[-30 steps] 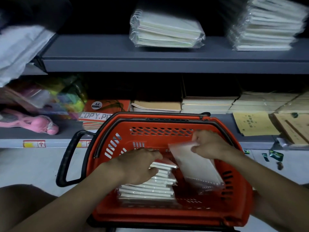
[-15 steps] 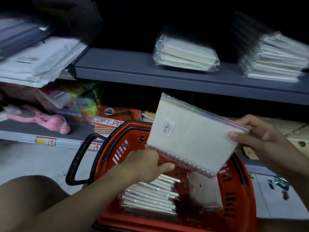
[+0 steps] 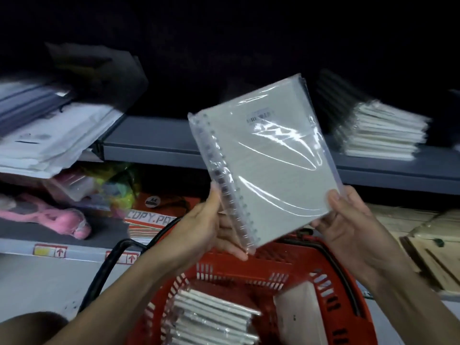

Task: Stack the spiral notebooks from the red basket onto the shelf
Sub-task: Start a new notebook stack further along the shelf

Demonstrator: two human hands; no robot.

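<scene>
Both hands hold one plastic-wrapped spiral notebook (image 3: pixel 266 155) upright and tilted, above the red basket (image 3: pixel 249 270) and in front of the grey shelf (image 3: pixel 149 145). The left hand (image 3: pixel 206 232) is clamped on the coil edge at the lower left; the right hand (image 3: pixel 348 220) is clamped on the lower right corner. A stack of wrapped notebooks (image 3: pixel 211 317) lies in the near left part of the basket, and another notebook (image 3: pixel 298 314) leans at its right side. A shelved stack (image 3: pixel 383 130) rests on the shelf, far right.
</scene>
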